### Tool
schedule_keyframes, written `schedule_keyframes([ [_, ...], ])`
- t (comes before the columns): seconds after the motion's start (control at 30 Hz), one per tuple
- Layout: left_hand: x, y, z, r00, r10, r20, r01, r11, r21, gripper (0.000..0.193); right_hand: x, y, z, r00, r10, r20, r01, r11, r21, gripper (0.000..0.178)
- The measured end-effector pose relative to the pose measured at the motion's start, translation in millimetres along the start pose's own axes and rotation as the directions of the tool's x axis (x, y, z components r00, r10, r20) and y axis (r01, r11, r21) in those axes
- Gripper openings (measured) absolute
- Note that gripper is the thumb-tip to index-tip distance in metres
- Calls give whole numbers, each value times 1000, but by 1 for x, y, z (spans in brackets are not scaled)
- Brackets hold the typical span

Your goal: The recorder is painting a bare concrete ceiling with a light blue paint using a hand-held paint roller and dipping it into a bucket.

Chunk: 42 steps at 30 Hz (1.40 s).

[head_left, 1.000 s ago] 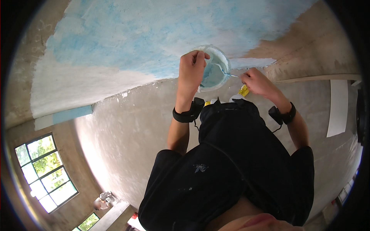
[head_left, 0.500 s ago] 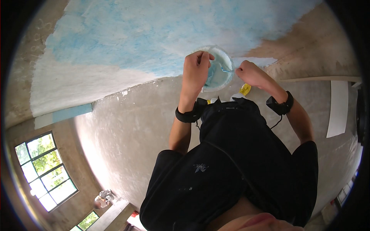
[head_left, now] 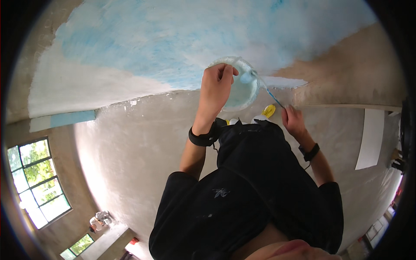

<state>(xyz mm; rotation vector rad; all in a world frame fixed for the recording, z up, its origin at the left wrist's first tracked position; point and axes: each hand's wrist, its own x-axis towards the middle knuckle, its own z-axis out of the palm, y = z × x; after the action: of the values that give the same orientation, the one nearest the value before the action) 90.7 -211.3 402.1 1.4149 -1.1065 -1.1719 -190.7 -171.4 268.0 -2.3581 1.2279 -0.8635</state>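
Note:
A round pale bucket [head_left: 250, 100] with light blue-green paint inside is close to the painted wall, in front of my feet. My left hand [head_left: 218, 84] is closed over the bucket's left side, its fingers curled; the part it grips is hidden beneath it. To the right of the bucket, my right hand [head_left: 293, 120] is wrapped around the blue handle of what looks like a small paint roller [head_left: 272, 94]. The roller's pale, wet-looking head [head_left: 247, 77] is over the far right part of the bucket's opening, slightly blurred.
Ahead stands a wall [head_left: 143, 43] with patchy blue and white paint and bare brown areas. A white board [head_left: 371, 138] lies at right on the grey floor [head_left: 130, 151]. My shoes [head_left: 268, 112] are just below the bucket. Windows [head_left: 39, 182] show at left.
My right hand has drawn back toward me and to the right, away from the bucket's rim. More of the roller's handle and its head now show. My left hand stays at the bucket.

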Motion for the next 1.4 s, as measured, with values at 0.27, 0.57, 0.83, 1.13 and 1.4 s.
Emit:
schedule_keyframes([
  [0.27,0,13,-4,995,30,91,-24,998,-61,24,-2,14,-8,914,-399,-70,347,861,-371,12],
  [0.57,-2,28,3,995,-4,104,18,990,-140,24,-12,13,13,951,-105,-290,54,982,-178,10],
  [0.83,0,34,4,988,22,156,29,948,-318,24,-13,5,23,949,157,-273,-159,987,15,14],
  [1.13,5,36,5,986,3,165,59,926,-374,22,-5,-6,14,957,89,-277,-82,996,37,14],
  [1.4,6,43,25,975,43,217,45,920,-388,22,-7,-7,0,981,86,-173,-96,994,-49,13],
])
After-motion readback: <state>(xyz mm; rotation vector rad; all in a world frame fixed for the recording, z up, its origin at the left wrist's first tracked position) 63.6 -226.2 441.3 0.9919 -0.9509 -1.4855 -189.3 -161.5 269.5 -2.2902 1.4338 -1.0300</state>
